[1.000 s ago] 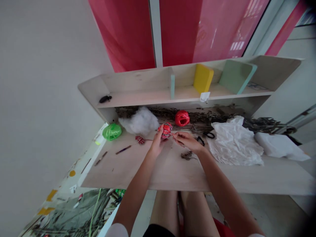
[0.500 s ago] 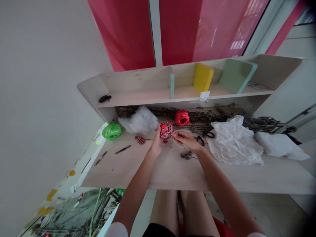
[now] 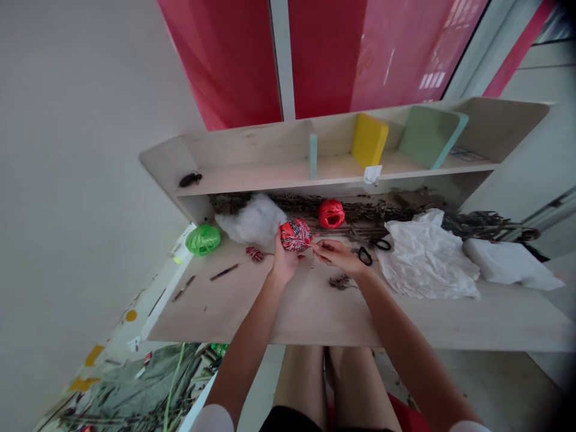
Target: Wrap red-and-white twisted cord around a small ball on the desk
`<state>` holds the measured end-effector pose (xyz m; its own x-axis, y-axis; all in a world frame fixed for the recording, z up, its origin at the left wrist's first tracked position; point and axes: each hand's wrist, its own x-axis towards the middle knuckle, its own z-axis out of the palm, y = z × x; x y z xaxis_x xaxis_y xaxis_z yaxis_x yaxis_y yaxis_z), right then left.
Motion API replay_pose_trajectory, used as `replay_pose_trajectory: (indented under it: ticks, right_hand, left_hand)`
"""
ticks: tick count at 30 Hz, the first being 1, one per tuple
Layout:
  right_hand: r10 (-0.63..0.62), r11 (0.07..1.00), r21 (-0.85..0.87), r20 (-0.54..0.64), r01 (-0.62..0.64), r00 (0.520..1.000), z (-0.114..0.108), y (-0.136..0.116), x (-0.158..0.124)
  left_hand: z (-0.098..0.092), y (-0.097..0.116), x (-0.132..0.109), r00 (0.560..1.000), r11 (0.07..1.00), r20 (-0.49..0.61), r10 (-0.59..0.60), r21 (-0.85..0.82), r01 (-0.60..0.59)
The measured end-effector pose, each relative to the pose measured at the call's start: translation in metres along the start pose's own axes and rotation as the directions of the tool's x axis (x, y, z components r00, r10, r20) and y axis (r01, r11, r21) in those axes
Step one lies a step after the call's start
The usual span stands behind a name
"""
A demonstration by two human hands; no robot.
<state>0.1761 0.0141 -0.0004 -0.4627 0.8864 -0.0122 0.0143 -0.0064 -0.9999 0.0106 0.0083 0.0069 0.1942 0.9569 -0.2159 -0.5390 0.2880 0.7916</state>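
Mid-frame, the left hand (image 3: 284, 261) grasps a round red, white and dark yarn ball (image 3: 296, 235); the right hand (image 3: 338, 255) pinches a thin pale strand (image 3: 309, 243). Even tension should help.

Red-white-green ball (image 3: 296, 234) turned, shifted slightly left.

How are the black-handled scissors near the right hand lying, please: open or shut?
Open, it seems: the scissors' two black handle loops stand apart, with a gap between. I cannot make out the blades to confirm.
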Motion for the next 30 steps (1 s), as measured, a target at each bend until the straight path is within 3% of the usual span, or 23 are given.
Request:
replay_pose_trajectory:
  ticks: [10, 19, 30]
  right_hand:
    - [0.019, 0.999, -0.034, -0.062, -0.022, 0.998, 0.000, 0.006, 0.003]
    - [-0.095, 0.994, -0.062, -0.108, 0.089, 0.990, 0.004, 0.010, 0.006]
    - [-0.070, 0.997, -0.057, -0.183, 0.060, 0.981, 0.010, 0.020, 0.011]
  left_hand:
    - [-0.012, 0.000, 0.002, 0.988, 0.948, 0.121, -0.093, -0.292, 0.125]
    - [-0.012, -0.003, 0.001, 0.980, 0.917, 0.140, -0.142, -0.355, 0.184]
    - [-0.013, -0.002, 0.003, 0.979, 0.917, 0.147, -0.141, -0.354, 0.185]
